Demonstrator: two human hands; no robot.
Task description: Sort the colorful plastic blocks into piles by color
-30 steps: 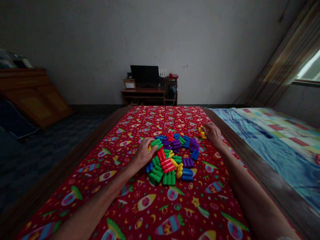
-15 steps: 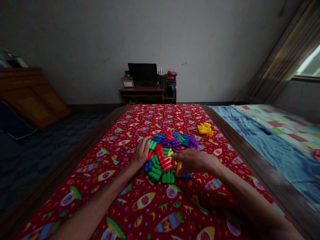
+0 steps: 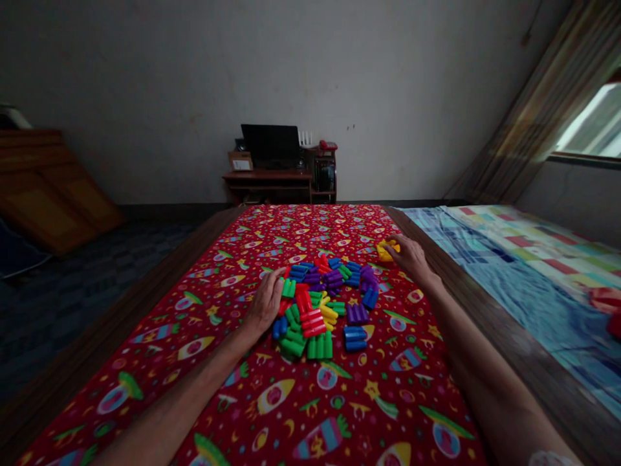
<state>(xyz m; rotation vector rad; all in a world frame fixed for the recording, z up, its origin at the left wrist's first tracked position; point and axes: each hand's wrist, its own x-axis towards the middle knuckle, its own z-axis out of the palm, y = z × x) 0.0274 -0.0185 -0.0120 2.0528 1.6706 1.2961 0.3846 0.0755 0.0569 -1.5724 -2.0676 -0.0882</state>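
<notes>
A pile of coloured plastic blocks [image 3: 320, 304], green, red, blue, purple and yellow, lies in the middle of a red patterned tablecloth [image 3: 291, 401]. My left hand [image 3: 264, 303] rests on the pile's left edge, fingers curved over a green block. My right hand [image 3: 411, 257] reaches to the far right of the cloth, where a small heap of yellow blocks [image 3: 385, 251] lies under its fingertips; the fingers are curled on the yellow blocks.
The table's wooden edge [image 3: 490, 310] runs along the right, with a checked bedsheet [image 3: 528, 272] beyond it. A desk with a dark monitor [image 3: 270, 145] stands against the far wall. A wooden cabinet [image 3: 48, 188] leans at the left.
My right hand went from the yellow heap to the near side of the pile, picked at a yellow block, and is now back at the yellow heap. The left hand barely moved.
</notes>
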